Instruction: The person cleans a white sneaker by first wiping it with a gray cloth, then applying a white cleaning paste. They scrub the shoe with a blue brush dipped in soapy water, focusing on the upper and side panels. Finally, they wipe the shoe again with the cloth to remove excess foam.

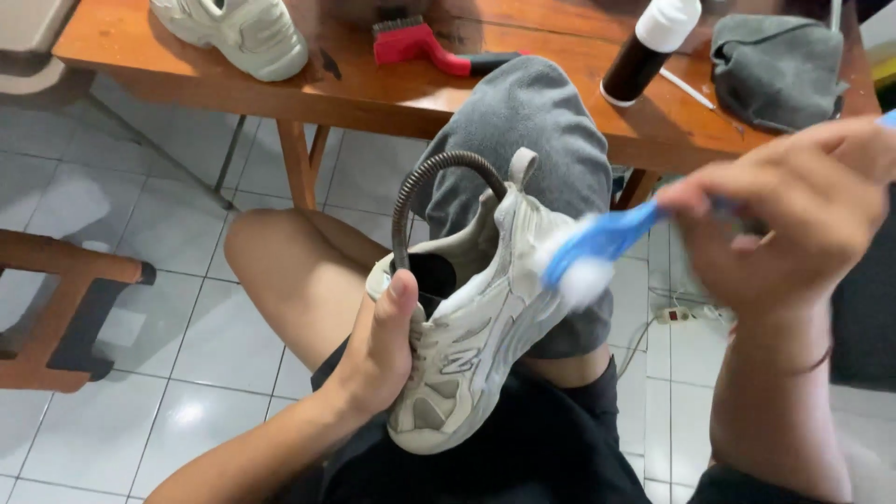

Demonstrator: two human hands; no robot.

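The grey sneaker [476, 327] rests on the person's lap, gripped by the left hand [378, 350], thumb pressed at the collar. The right hand [793, 210] pinches a blue brush [597, 245] whose foamy bristles touch the sneaker's side. Scrubbing looks midway (foam shows only there). Above the sneaker, on the wooden table [373, 93], a second sneaker [238, 33] waits beside a red brush [420, 45], bottle [649, 47] and grey cloth [775, 70].

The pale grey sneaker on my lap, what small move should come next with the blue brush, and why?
Probably lower the blue plastic brush onto the pale grey sneaker's side. Its white foamy bristles sit just off the upper, the right hand grips the handle, and the left hand holds the shoe at its opening.
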